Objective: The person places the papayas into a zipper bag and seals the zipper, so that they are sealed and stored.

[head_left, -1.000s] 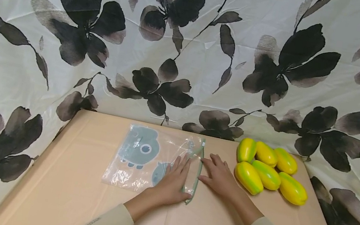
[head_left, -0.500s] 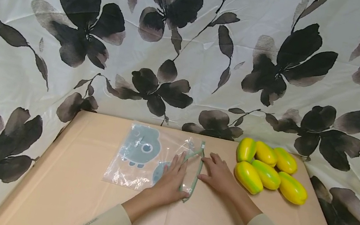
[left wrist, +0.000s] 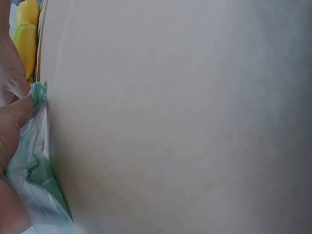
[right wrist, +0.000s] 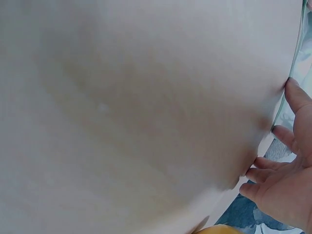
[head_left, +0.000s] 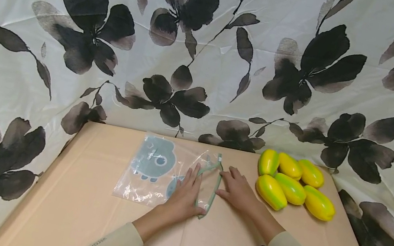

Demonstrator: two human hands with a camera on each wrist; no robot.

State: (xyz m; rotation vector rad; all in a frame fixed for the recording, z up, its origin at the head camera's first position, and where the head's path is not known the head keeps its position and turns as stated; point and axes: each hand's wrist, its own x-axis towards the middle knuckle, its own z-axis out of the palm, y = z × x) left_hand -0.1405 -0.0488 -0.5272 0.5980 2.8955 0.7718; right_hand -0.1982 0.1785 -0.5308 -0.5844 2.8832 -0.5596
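A clear zip bag [head_left: 153, 157] with blue-grey cartoon prints lies flat on the board, its green-edged mouth [head_left: 217, 184] facing right and parted into two edges. My left hand [head_left: 182, 195] rests on the bag near the mouth, fingers straight and pointing away. Its thumb [left wrist: 19, 109] is at the green edge in the left wrist view. My right hand [head_left: 240, 192] lies just right of the mouth, fingers spread, with thumb and index fingertips touching the other green edge. In the right wrist view its fingers [right wrist: 282, 134] reach along that edge.
Several yellow-green papaya-like fruits [head_left: 290, 190] sit in two rows at the board's back right. The tan board [head_left: 84, 226] ends at a floral cloth [head_left: 236, 103] hanging behind and at both sides.
My left hand has slid slightly left with the upper edge of the bag, widening the gap at the mouth. My right hand has stayed at the other edge.
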